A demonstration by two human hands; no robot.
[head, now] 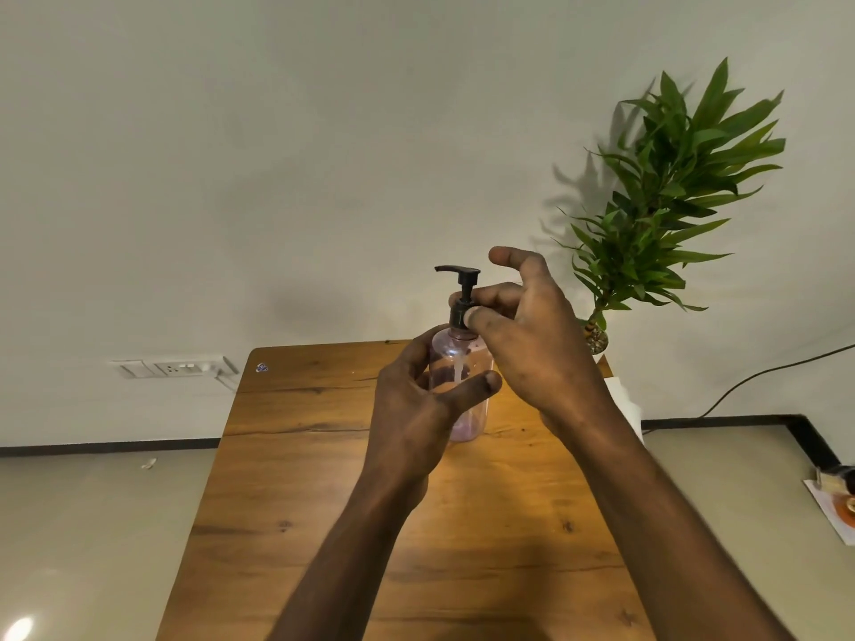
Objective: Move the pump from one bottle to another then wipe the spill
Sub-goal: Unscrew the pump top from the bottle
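A clear pink-tinted bottle (455, 358) stands upright on the wooden table (324, 455), near its far edge. A black pump (460, 289) sits in the bottle's neck, its spout pointing left. My left hand (416, 409) wraps around the bottle's body from the left. My right hand (527, 335) comes in from the right, thumb and fingertips pinching the pump's black collar, index finger raised. A little pink liquid lies at the bottle's bottom. I see no second bottle.
A white cloth or tissue (624, 404) lies at the table's far right edge, partly behind my right arm. A green potted plant (666, 201) stands at the far right corner. A wall socket (176, 367) is on the left; a cable (763, 377) runs on the right.
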